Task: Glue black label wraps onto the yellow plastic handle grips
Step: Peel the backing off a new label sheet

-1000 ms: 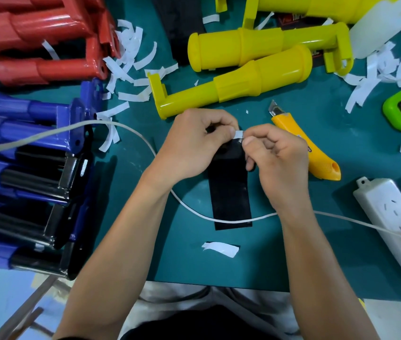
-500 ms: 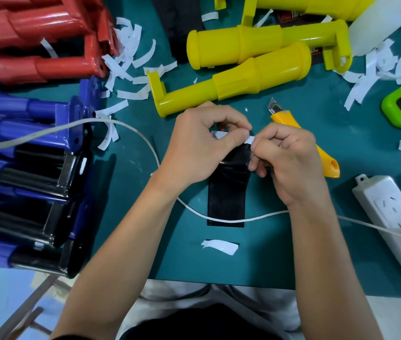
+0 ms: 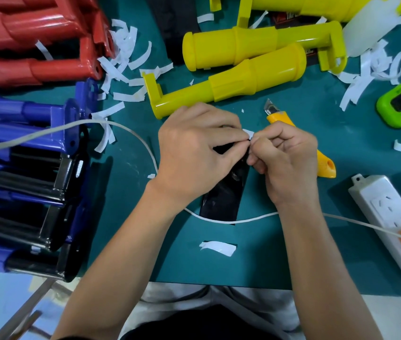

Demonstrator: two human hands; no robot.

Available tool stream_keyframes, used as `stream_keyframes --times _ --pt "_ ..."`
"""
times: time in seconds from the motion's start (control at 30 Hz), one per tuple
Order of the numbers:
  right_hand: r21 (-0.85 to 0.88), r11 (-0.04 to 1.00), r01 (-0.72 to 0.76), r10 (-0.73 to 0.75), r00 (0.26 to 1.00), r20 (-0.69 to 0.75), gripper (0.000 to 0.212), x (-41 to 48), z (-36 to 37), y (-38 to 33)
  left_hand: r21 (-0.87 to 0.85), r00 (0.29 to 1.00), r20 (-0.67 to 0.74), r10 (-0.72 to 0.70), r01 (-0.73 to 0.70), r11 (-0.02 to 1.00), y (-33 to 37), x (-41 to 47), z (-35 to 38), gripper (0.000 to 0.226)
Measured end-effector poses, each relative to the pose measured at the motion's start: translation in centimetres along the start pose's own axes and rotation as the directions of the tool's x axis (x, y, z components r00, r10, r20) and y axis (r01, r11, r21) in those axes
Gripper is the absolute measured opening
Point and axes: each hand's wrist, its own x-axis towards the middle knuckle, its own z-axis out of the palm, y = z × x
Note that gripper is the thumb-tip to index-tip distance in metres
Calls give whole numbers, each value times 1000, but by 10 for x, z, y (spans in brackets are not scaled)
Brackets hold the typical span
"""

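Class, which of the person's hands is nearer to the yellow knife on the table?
Right. The right hand, pinching a white strip, overlaps the knife's middle in this view. The left hand is farther left, gripping the black label.
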Motion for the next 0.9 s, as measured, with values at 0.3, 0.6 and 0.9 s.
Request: stream_keyframes --times 0.3,0.6,0.9 --pt "-45 995 86 -85 996 9 16 -1 3 -1 -51 987 37 -159 160 986 9 -4 1 6" --pt "-82 989 121 -122 992 -15 22 -1 6 1 -300 895 214 -391 441 846 4 0 2 9" --pt "0 999 42 -42 997 -70 21 0 1 1 -472 761 146 -632 615 631 -5 11 -2 15"
